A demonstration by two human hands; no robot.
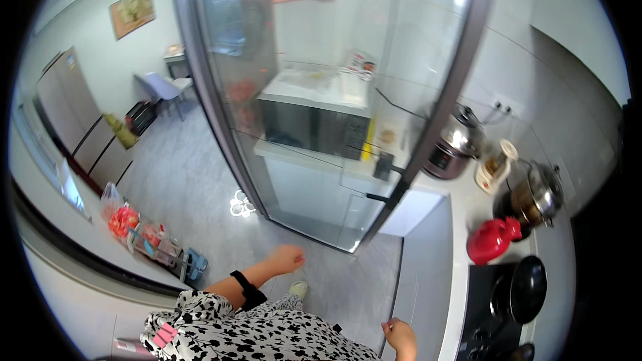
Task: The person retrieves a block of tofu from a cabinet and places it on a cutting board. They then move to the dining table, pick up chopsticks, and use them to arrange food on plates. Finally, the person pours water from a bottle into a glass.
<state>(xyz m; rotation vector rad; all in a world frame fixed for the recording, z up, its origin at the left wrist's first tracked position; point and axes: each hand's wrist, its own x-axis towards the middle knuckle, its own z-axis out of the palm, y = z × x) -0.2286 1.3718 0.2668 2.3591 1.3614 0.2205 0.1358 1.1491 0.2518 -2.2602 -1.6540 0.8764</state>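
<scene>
My left hand (287, 259) hangs over the grey floor in the lower middle, its fingers loosely curled with no object seen in them. A black strap (247, 291) goes round the left forearm. Low on the right, my right hand (399, 336) is beside the light cabinet fronts, fingers bent, with nothing visible in it. In front of me stands a framed glass door (306, 190) with a dark handle (383, 166). A microwave oven (311, 123) shows through the glass.
The right-hand counter (459, 240) bears an electric pressure cooker (449, 145), a red jug (489, 241), a glass-bodied pot (534, 200) and a hob (484, 311) with a black-lidded pan (528, 289). At left, a rack (155, 245) holds bags; farther back stands a chair (163, 86).
</scene>
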